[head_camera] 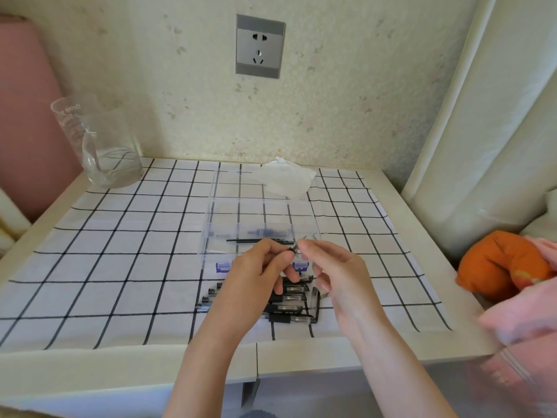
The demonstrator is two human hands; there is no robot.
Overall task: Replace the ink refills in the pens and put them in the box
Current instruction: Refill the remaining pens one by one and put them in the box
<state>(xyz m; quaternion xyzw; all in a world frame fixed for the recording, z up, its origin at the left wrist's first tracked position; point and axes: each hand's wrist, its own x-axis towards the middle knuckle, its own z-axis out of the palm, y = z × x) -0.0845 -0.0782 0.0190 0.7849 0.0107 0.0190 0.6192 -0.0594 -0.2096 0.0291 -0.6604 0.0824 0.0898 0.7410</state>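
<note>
The left hand (262,267) grips a pen (290,250) by its dark barrel, fingers curled round it. The right hand (334,273) pinches the same pen at its tip end between thumb and forefinger, and the point pokes up just past the fingertips. Both hands hang above the cloth (120,267) and touch nothing but the pen.

This looks like the twist at the nose of the pen, either to open it for the refill swap or to close it afterwards; I cannot tell which. The next move seems to call for the left hand to hold the barrel steady while the right turns the tip with a light pinch. Any small loose part should be kept over the cloth so that it does not roll away.

Right under the palms lies the pile (289,300) of black pens, so most of the work appears not yet done. Just beyond the fingertips sits the clear box (208,233), open, with a thin black refill (256,240) in it and a dark piece behind that, too blurred to name. A finished pen need only travel a short way forward.

Past the box lies a tissue (286,179); well off beyond the left hand stands a jug (102,143); out past the right wrist is a cushion (500,263)
</note>
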